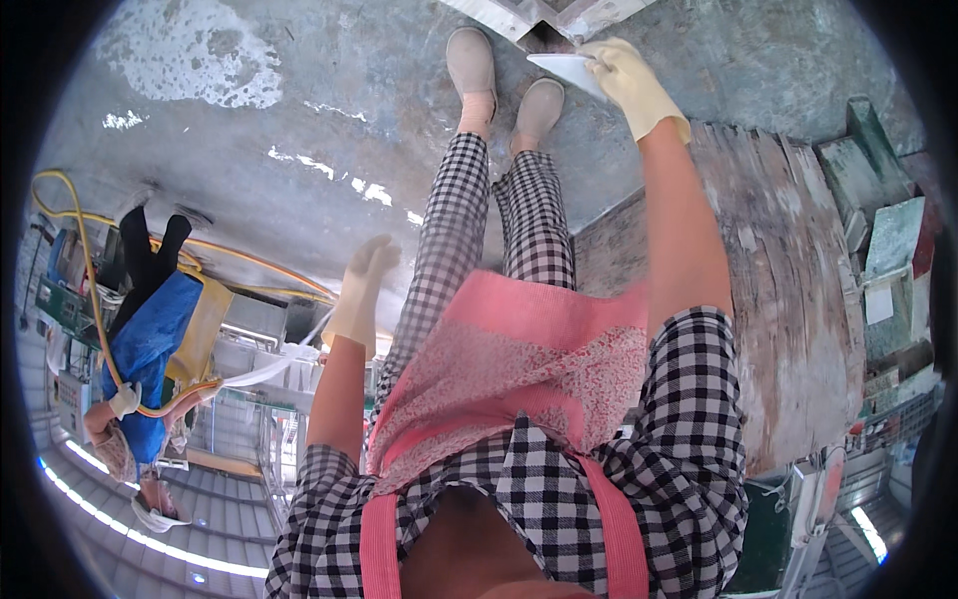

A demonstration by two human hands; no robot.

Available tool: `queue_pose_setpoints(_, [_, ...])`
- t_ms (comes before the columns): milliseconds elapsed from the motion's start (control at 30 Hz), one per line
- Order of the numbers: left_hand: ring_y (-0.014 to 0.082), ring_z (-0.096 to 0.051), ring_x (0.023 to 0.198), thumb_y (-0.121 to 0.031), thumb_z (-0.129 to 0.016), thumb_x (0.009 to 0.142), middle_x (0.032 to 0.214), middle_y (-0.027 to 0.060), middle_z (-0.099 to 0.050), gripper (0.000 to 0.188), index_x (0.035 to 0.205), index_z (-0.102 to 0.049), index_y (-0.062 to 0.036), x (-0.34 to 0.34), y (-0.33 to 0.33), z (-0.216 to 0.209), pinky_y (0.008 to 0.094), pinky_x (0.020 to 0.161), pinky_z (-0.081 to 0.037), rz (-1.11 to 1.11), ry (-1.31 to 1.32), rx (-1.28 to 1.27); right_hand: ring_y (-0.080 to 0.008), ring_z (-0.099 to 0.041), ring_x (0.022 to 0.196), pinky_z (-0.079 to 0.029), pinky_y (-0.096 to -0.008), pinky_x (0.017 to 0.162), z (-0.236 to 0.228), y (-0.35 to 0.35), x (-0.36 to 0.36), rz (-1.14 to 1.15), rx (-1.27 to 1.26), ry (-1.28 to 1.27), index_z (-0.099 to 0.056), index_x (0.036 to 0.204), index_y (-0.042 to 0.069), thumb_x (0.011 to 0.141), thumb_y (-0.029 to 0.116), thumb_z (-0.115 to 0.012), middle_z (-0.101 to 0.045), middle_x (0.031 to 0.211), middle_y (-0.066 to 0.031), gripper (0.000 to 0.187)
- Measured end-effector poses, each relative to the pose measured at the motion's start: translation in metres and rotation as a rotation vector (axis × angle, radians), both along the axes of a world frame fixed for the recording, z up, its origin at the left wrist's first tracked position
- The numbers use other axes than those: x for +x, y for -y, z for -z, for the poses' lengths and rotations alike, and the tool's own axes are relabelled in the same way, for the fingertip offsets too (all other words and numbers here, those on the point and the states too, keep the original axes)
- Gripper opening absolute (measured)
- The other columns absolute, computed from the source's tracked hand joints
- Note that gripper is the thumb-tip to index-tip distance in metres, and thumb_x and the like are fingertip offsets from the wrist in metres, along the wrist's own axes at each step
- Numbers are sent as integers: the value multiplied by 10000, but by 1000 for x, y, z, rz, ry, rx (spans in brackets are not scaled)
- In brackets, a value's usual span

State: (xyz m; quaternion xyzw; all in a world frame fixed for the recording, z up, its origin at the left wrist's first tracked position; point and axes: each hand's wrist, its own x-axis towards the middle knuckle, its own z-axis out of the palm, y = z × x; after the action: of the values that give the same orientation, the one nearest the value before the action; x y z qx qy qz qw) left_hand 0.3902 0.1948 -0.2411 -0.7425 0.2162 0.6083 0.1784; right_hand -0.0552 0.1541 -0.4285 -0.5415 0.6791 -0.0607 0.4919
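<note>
My right hand, in a cream rubber glove, reaches forward past my feet and grips a thin white flat piece. Its pointed end lies just in front of a pale, angled frame at the top edge of the view. The exact kind of the white piece cannot be made out. Beside my left thigh hangs my left hand, also gloved in cream. Its fingers are stretched out and slightly blurred, and nothing shows in them.
A worn wooden board surface lies to my right, with greenish blocks beyond it. At the left another person in a blue apron holds a yellow hose, which runs across the wet grey floor.
</note>
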Motion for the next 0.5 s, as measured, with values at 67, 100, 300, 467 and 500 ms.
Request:
queue_pose_setpoints(67, [203,-620,1026,-285,-523,957,1102,137,-663,435,1279,-531,6,-1,0,0,331,946,-459,-25,-24,5,-311,-587,1041,-466,-396,889,1,20,5,-222,-128,-141,-690,1043,68,844,145,-569,-648,1015,-134,245])
queue_pose_setpoints(100, [203,-619,1029,-284,-522,959,1101,136,-663,432,1279,-531,6,-2,0,1,332,949,-458,-16,-22,7,-314,-594,1020,-473,-400,871,2,32,9,-358,-136,-175,-687,1041,76,845,151,-572,-648,1025,-132,239])
queue_pose_setpoints(300, [206,-622,1026,-274,-509,974,1098,134,-663,415,1279,-531,7,1,3,-1,333,949,-463,-33,-7,-5,-338,-675,821,-516,-472,734,6,85,45,-402,-174,-322,-672,831,65,841,139,-526,-675,799,-184,164])
queue_pose_setpoints(467, [208,-627,1022,-270,-507,971,1094,141,-662,418,1278,-530,12,5,3,-6,320,947,-467,-51,20,10,-306,-658,720,-498,-442,651,-10,74,39,-67,-388,-247,-646,859,86,861,138,-542,-669,756,-152,117])
queue_pose_setpoints(500, [209,-628,1023,-270,-505,971,1096,142,-661,419,1278,-529,14,5,3,-6,318,948,-467,-56,30,18,-303,-657,778,-507,-421,683,-13,66,38,40,-311,-283,-647,926,72,868,158,-555,-667,861,-149,139])
